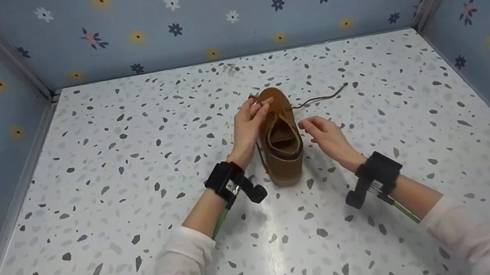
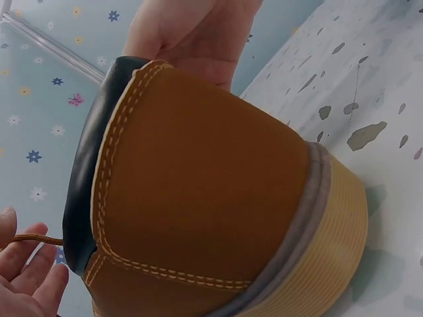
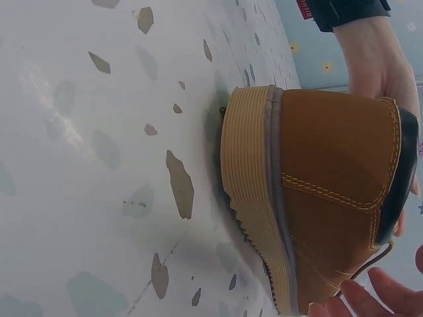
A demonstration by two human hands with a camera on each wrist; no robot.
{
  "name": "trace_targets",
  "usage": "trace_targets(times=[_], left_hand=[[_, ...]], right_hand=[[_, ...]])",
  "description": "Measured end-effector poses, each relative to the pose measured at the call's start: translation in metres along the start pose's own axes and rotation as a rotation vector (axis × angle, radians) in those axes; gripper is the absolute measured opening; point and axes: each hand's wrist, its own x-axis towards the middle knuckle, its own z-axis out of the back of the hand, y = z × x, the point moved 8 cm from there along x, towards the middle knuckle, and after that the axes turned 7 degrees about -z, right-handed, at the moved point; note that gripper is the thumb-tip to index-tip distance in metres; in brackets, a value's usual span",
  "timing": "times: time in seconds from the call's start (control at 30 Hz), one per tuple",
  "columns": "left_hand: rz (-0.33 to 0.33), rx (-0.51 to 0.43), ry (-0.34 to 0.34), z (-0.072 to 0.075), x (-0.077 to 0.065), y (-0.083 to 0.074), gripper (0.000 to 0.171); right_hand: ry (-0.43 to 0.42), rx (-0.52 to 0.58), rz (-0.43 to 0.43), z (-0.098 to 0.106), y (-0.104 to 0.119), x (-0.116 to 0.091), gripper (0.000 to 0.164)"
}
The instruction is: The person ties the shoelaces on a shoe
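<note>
A brown lace-up shoe [image 1: 285, 170] stands upright on the speckled surface, toe pointing away. Its tan ribbed sole [image 3: 248, 145] and stitched heel [image 2: 198, 172] show in the wrist views. My left hand [image 1: 247, 129] is over the toe's left side and pinches a brown shoelace [image 2: 33, 238] between thumb and fingers. To the right of the shoe opening, my right hand [image 1: 330, 139] hovers with fingers loosely bent, holding nothing. The other shoelace end [image 1: 321, 98] stretches out to the right across the surface, beyond the right fingertips.
The white speckled tabletop [image 1: 135, 202] surrounds the shoe. Blue flowered panels [image 1: 213, 12] enclose it at the back, left and right. Each wrist wears a black strap [image 1: 380, 173] with a small camera.
</note>
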Motion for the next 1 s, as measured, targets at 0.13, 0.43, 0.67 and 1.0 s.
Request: trace_targets(times=[0.13, 0.43, 0.67, 1.0], left_hand=[[-0.009, 0.013, -0.025, 0.001, 0.0, -0.004, 0.041], [-0.019, 0.046, -0.031, -0.002, 0.002, -0.016, 0.043], [-0.062, 0.018, -0.06, -0.001, 0.002, -0.025, 0.04], [-0.269, 0.214, -0.053, -0.009, -0.003, -0.062, 0.044]], right_hand=[[-0.025, -0.013, 0.015, 0.0, -0.008, 0.007, 0.035], [-0.148, -0.116, 0.069, 0.003, -0.039, 0.033, 0.033], [-0.165, -0.116, 0.045, 0.002, -0.039, 0.036, 0.032], [-0.159, -0.113, 0.014, 0.0, -0.037, 0.039, 0.035]])
